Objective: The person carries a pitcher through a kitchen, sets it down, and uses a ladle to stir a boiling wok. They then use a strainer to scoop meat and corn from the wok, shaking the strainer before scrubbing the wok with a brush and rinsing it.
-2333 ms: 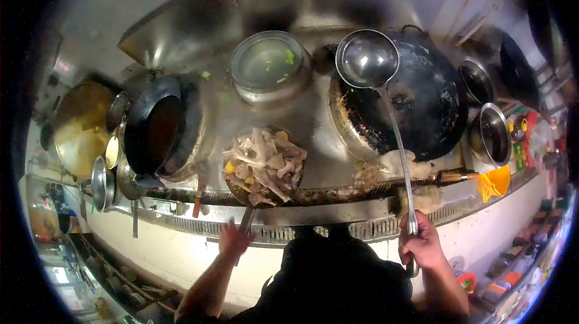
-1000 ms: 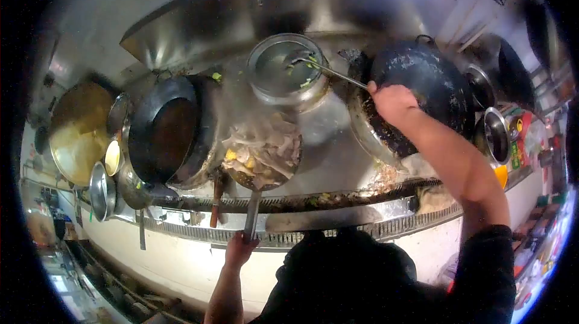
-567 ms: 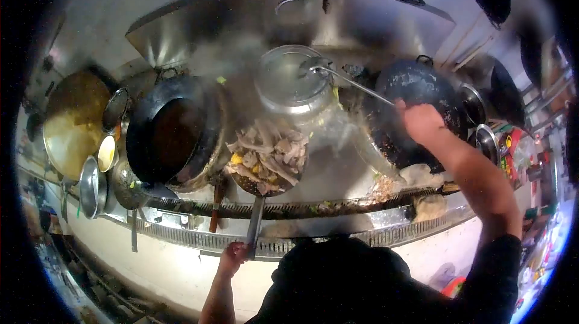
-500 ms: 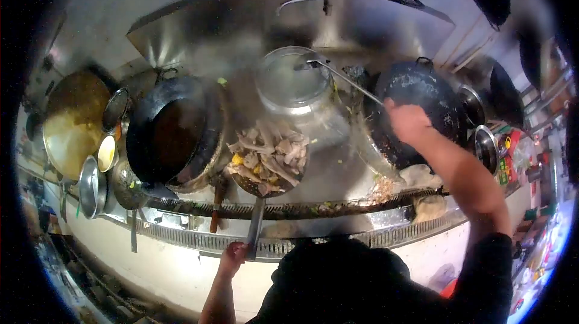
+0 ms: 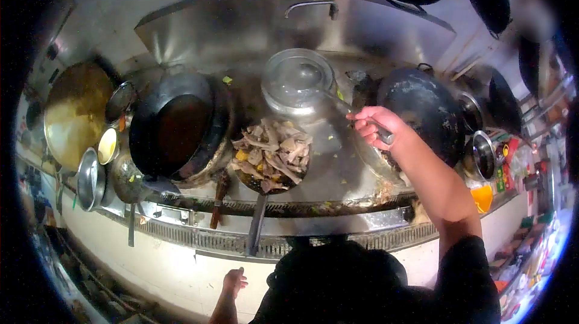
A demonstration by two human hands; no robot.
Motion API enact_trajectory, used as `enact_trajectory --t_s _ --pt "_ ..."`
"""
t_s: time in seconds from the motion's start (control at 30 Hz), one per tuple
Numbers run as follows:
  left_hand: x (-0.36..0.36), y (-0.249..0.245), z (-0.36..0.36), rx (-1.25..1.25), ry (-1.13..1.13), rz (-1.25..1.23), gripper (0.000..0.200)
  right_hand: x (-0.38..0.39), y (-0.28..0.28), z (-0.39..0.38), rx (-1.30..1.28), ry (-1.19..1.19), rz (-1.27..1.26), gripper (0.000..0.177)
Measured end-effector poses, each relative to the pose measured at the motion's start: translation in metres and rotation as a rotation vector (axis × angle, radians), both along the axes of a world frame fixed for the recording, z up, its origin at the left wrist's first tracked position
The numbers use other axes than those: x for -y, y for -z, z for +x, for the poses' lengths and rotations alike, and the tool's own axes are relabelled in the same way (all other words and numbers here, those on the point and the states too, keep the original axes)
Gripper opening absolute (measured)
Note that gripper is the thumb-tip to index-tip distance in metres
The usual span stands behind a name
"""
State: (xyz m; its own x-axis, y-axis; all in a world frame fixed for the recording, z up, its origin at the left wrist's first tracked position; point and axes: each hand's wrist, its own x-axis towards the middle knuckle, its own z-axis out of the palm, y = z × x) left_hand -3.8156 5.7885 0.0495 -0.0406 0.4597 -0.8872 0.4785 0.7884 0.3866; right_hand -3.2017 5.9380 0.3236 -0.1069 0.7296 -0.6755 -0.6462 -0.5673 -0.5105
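My right hand [image 5: 381, 126] is wrapped round the handle of a ladle [image 5: 338, 100], whose bowl dips into the liquid in a round metal pot [image 5: 280, 100] at the back. My left hand [image 5: 234, 282] hangs low in front of the counter, holding nothing, its fingers loosely bent and apart. It is just below the flat metal handle of a strainer [image 5: 256, 227] and does not touch it. The strainer rests on the stove top, heaped with pale chopped meat [image 5: 274, 150] and a few yellow pieces.
A dark wok [image 5: 142, 134] with brown liquid sits left, and another dark wok [image 5: 422, 116] right. A large yellowish pan [image 5: 75, 125], a steel bowl [image 5: 89, 182] and a second strainer [image 5: 128, 182] stand further left. A faucet [image 5: 310, 3] juts from the back wall; pans hang above.
My left hand has let go of the strainer handle and dropped lower. My right hand has moved left, and the ladle's bowl now lies in the pot's liquid.
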Motion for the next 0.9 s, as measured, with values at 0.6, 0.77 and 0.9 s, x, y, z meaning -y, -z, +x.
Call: enact_trajectory --t_s 0.6,0.77,0.9 --pt "0.037 0.082 0.001 0.177 -0.115 -0.115 0.034 0.243 -0.104 0.084 -0.339 0.261 0.245 0.043" --pt "0.086 0.061 0.091 -0.038 -0.021 0.020 0.033 0.331 -0.086 0.160 -0.036 0.269 0.044 0.042" --pt "0.147 0.074 0.159 0.062 -0.064 -0.013 0.031 0.371 -0.071 0.202 0.410 0.153 -0.267 0.044"
